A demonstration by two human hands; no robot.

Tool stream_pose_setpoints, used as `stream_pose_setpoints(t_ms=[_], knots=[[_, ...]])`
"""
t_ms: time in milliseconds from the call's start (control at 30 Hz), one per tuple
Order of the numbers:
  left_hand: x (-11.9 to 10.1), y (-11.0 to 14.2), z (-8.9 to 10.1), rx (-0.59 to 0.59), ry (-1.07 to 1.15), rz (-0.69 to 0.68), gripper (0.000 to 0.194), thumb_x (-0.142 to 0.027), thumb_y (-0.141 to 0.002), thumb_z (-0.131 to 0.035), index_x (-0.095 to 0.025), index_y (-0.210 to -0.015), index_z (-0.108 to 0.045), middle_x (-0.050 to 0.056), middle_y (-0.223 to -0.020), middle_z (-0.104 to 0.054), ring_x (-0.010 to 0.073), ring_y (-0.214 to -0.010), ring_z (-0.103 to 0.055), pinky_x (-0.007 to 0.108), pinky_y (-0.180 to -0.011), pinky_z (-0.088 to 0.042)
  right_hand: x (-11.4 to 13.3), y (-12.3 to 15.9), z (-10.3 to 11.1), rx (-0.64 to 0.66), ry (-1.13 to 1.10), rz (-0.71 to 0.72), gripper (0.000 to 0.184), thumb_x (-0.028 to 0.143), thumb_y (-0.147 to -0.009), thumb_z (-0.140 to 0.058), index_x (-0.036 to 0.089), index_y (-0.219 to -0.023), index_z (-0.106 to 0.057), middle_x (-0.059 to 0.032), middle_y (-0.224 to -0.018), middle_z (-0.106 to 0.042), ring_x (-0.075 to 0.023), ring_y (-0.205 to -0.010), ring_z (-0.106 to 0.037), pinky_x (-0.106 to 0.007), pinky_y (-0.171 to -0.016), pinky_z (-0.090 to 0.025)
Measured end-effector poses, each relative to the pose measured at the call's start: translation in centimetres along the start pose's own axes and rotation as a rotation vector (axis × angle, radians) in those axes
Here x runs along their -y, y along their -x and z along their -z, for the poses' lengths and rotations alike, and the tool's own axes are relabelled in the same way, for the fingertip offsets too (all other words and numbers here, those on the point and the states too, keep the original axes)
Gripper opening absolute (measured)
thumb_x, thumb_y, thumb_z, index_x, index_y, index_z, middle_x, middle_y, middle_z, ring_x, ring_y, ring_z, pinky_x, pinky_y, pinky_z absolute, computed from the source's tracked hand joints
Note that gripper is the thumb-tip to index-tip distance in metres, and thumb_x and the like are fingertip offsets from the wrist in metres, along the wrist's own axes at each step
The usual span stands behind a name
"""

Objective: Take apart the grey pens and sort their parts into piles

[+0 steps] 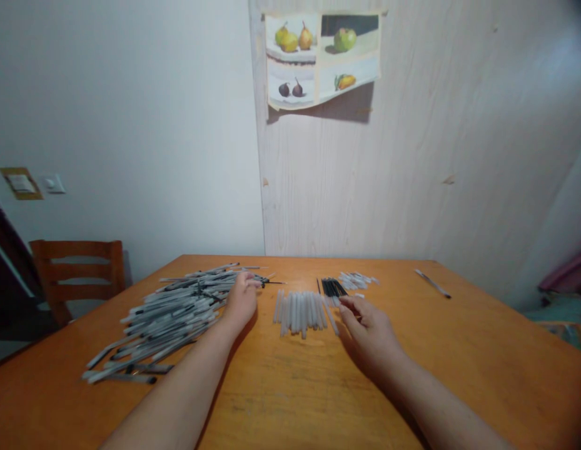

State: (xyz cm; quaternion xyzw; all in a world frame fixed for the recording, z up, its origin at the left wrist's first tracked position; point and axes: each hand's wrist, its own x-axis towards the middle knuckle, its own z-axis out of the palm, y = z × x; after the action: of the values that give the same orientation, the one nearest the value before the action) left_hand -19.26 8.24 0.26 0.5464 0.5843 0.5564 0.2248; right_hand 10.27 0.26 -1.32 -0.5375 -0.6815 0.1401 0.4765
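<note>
A large heap of pens (177, 309), with grey-white barrels and black ends, covers the left of the table. My left hand (244, 297) is at the heap's right edge, its fingers closed on a pen (266, 282) whose thin dark end points right. In the middle lies a row of clear, empty pen barrels (299, 312), side by side. Just right of this row is my right hand (368, 322), fingers curled and fingertips close together; what they hold, if anything, is hidden. Beyond its fingertips lie a group of black pieces (334, 287) and several small whitish pieces (357, 280).
The wooden table (281, 394) reaches to the wall at the back. One pen (433, 284) lies apart on the right. A wooden chair (79, 269) stands at the left side. Fruit pictures (323, 59) hang on the wall.
</note>
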Motion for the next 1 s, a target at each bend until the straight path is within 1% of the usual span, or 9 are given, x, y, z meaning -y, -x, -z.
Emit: stream_pose_setpoints(t_ms=[33,67,167,267,467,600,700,833,1000], knots=[[-0.8,0.3,-0.3,-0.011,0.161,0.086,0.022,-0.013,-0.083,-0.054,-0.018,-0.104,-0.056,0.009,-0.096,-0.072,0.0202,-0.090,-0.067,0.031,-0.082,-0.047,0.1,0.0,0.0,-0.005,0.004,0.002,0.032,0.039,-0.095,-0.049,0.021,-0.110,-0.071,-0.0086,-0.109,-0.073,-0.0229,-0.099,-0.066,-0.034,-0.085,-0.050],[-1.7,0.8,-0.7,0.012,0.305,0.170,0.023,-0.013,-0.080,-0.059,-0.017,-0.103,-0.056,0.009,-0.095,-0.072,0.0196,-0.088,-0.068,0.029,-0.078,-0.047,0.2,0.0,0.0,-0.012,0.008,0.001,0.033,0.039,-0.095,-0.049,0.021,-0.110,-0.072,-0.0086,-0.108,-0.073,-0.0229,-0.099,-0.066,-0.034,-0.085,-0.050],[-4.4,2.4,-1.5,0.098,0.701,0.341,0.030,-0.005,-0.074,-0.061,-0.017,-0.100,-0.055,0.010,-0.096,-0.073,0.0168,-0.085,-0.070,0.025,-0.074,-0.050,0.5,0.0,0.2,-0.022,0.003,0.003,0.032,0.039,-0.095,-0.048,0.022,-0.109,-0.072,-0.0084,-0.106,-0.073,-0.0228,-0.098,-0.066,-0.034,-0.084,-0.050],[-6.5,3.8,-2.1,0.126,0.894,0.431,0.032,0.003,-0.070,-0.057,-0.015,-0.096,-0.056,0.010,-0.091,-0.073,0.0161,-0.079,-0.070,0.026,-0.073,-0.053,0.6,-0.1,0.4,-0.022,-0.010,0.030,0.031,0.036,-0.095,-0.047,0.022,-0.106,-0.073,-0.0084,-0.102,-0.074,-0.0227,-0.095,-0.066,-0.033,-0.083,-0.050],[-8.6,5.6,-3.2,0.158,1.040,0.500,0.029,0.006,-0.072,-0.054,-0.015,-0.092,-0.059,0.009,-0.086,-0.071,0.0150,-0.075,-0.069,0.026,-0.070,-0.055,0.4,-0.5,0.5,-0.077,0.000,0.051,0.030,0.033,-0.091,-0.050,0.020,-0.106,-0.073,-0.0093,-0.106,-0.074,-0.0233,-0.098,-0.067,-0.034,-0.088,-0.049],[-9.9,6.6,-4.0,0.179,1.067,0.438,0.021,0.002,-0.076,-0.063,-0.014,-0.090,-0.062,0.002,-0.073,-0.063,0.0097,-0.064,-0.062,0.019,-0.061,-0.051,0.1,-0.8,0.5,-0.066,-0.044,0.028,0.034,0.038,-0.093,-0.049,0.019,-0.106,-0.074,-0.0099,-0.106,-0.075,-0.0239,-0.101,-0.067,-0.035,-0.090,-0.050],[-11.0,7.5,-5.0,0.186,1.086,0.401,0.012,-0.003,-0.080,-0.066,-0.013,-0.086,-0.063,0.000,-0.069,-0.060,0.0073,-0.058,-0.057,0.018,-0.059,-0.050,0.2,-1.0,0.6,-0.056,-0.063,0.029,0.035,0.039,-0.093,-0.049,0.019,-0.106,-0.074,-0.0092,-0.104,-0.075,-0.0237,-0.099,-0.068,-0.035,-0.089,-0.050],[-12.0,8.6,-6.6,0.169,1.123,0.397,0.005,-0.008,-0.087,-0.061,-0.011,-0.088,-0.065,0.002,-0.069,-0.062,0.0086,-0.058,-0.059,0.023,-0.063,-0.053,0.6,-1.1,0.9,-0.082,-0.061,0.027,0.034,0.038,-0.092,-0.048,0.019,-0.104,-0.075,-0.0090,-0.105,-0.076,-0.0236,-0.100,-0.068,-0.035,-0.090,-0.050],[-11.8,9.0,-7.9,0.157,1.134,0.426,0.019,-0.020,-0.095,-0.053,-0.008,-0.092,-0.066,0.010,-0.076,-0.067,0.0142,-0.068,-0.066,0.029,-0.071,-0.056,0.4,-1.4,1.3,-0.106,-0.097,0.028,0.034,0.038,-0.092,-0.048,0.020,-0.104,-0.074,-0.0076,-0.103,-0.076,-0.0224,-0.097,-0.068,-0.034,-0.089,-0.050]])
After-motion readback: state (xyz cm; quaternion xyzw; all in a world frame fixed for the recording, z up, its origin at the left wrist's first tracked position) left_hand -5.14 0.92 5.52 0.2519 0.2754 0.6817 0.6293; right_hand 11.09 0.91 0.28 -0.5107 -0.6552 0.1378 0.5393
